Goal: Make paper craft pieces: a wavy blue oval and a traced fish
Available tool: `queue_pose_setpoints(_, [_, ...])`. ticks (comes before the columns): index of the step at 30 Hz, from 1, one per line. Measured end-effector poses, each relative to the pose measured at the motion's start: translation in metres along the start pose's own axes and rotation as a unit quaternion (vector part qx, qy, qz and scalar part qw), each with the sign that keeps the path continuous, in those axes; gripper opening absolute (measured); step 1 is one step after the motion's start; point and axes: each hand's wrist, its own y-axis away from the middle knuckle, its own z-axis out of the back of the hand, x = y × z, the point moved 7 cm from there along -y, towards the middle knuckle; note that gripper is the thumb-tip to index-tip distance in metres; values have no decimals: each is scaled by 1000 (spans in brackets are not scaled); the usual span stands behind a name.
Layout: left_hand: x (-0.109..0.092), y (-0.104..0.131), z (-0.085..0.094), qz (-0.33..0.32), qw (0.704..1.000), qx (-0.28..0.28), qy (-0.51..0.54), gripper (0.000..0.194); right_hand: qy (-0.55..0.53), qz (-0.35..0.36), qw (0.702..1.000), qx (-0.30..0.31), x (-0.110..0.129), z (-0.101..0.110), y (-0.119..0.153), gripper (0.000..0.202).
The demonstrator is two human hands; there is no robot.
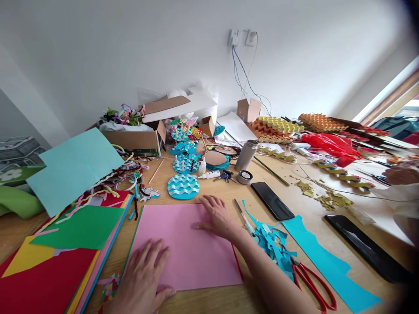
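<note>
The left hand (144,270) lies palm down, fingers a little spread, on the near left corner of a rectangular sheet of pink paper (190,244), which rests toward the near edge of the pale wooden table (212,302); green shows along its left edge and red along its right. The right hand (218,216), also palm down with the thumb apart from the fingers, touches the sheet's far right corner. At the near right of the table, red-handled metal scissors (297,265) touch a heap of curled blue paper scraps (271,237), beside a jagged blue paper strip (327,259) and a glossy black phone (363,246). Along the table's left edge lies a stack of red, yellow, pink and blue sheets (52,279), topped by a green sheet (81,226). Beyond the pink sheet sits a round blue disc with pale wavy strips (183,186), and just past it a small white plastic bottle (211,174) lies on its side, its blue print too small to read. A second black phone (273,200) lies farther right, short of a grey cylindrical flask (246,156). Toward the far edge are a brown cardboard box (131,139), its lower print illegible, and yellow moulded egg trays (283,124); white outlets (234,37) are on the wall behind.
</note>
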Motion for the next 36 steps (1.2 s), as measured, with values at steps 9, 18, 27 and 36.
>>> queue_pose_setpoints(9, [1, 1, -5, 13, 1000, -19, -3, 72, 27, -60, 997, -37, -36, 1, 11, 77])
queue_pose_setpoints(18, [-2, 2, 6, 34, 999, 4, 6, 70, 21, -50, 998, -43, -30, 4, 12, 69])
queue_pose_setpoints(27, [-5, 3, 3, 30, 1000, 5, 3, 70, 73, -60, 996, -5, -39, -8, 16, 64])
queue_pose_setpoints(36, [-8, 2, 7, 10, 1000, -29, -1, 62, 40, -53, 998, 2, -31, -20, 18, 66])
